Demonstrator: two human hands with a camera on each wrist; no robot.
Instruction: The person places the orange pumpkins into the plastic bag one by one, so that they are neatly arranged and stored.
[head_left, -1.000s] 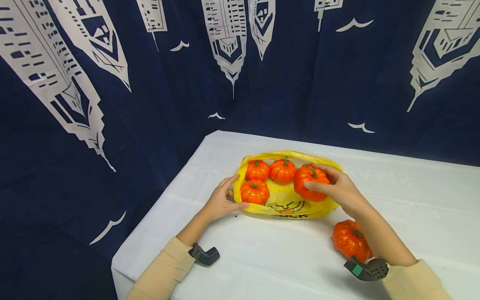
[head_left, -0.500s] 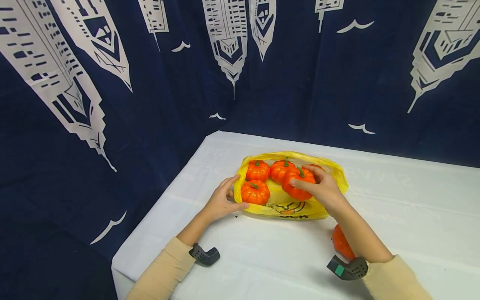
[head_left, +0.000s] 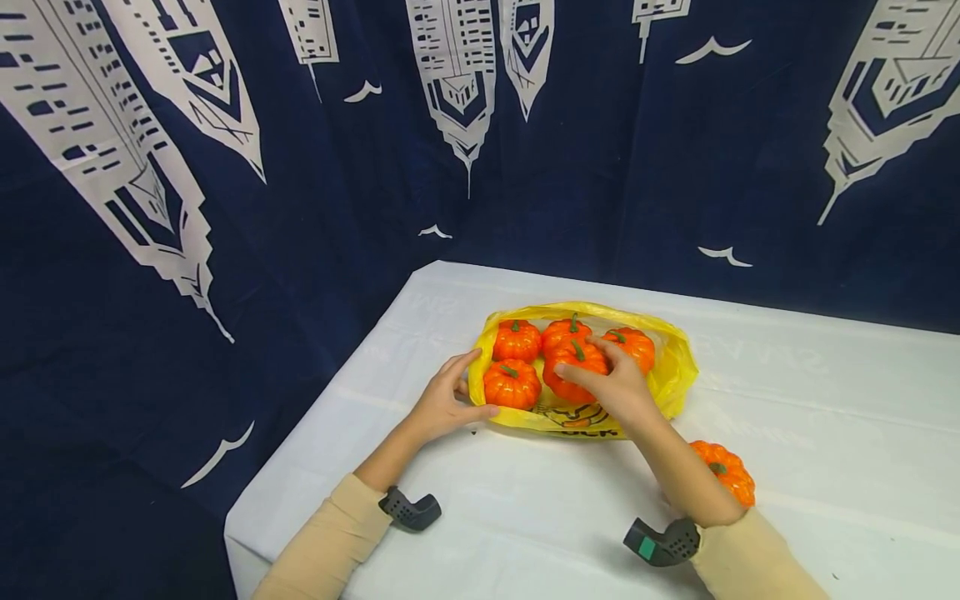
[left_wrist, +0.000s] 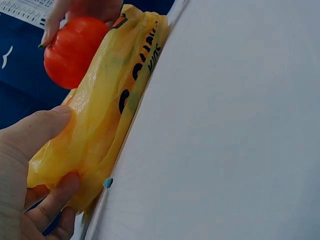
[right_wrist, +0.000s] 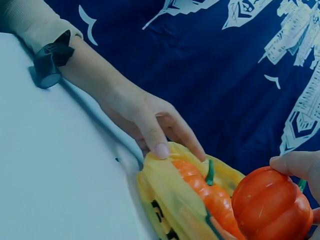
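Note:
A yellow plastic bag (head_left: pixel 678 367) lies with its mouth spread wide, black print on its front side. My left hand (head_left: pixel 441 402) holds the bag's left end, thumb on the near side and fingers behind. Inside sit several small orange pumpkins with green stems, among them one at the front left (head_left: pixel 512 385) and one at the right (head_left: pixel 630 348). My right hand (head_left: pixel 618 390) grips another pumpkin (head_left: pixel 575 375) above the bag's opening, thumb on the near side. In the left wrist view this held pumpkin (left_wrist: pixel 75 52) is up above the bag's rim.
One more orange pumpkin (head_left: pixel 731 475) rests on the white-covered table (head_left: pixel 525 517), partly hidden by my right forearm. A dark blue cloth (head_left: pixel 570 208) with white building prints hangs behind the table and on its left side.
My right hand has carried the pumpkin leftward over the bag, uncovering the pumpkin at the bag's right. The left hand has stayed at the bag's left end.

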